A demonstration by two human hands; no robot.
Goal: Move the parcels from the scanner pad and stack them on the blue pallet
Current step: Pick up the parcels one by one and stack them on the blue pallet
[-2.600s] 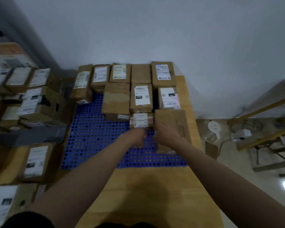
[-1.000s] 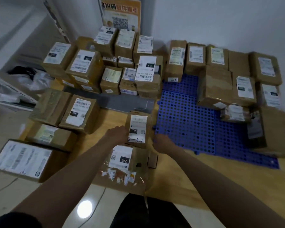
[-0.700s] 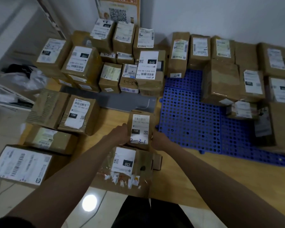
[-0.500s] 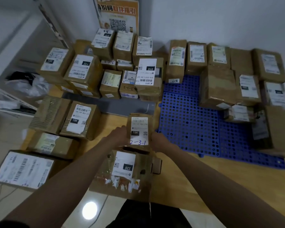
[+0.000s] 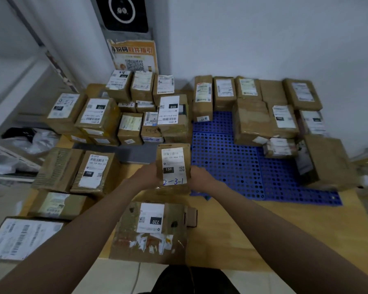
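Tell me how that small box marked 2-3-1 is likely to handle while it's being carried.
The box marked 2-3-1 probably stays rigid: its cardboard faces look flat between the left hand and right hand. It seems light, being small and held only at its sides. Its glossy tape might make it slightly slippery.

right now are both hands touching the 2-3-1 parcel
Touching. The head view shows the left hand and right hand clasping opposite sides of the 2-3-1 parcel.
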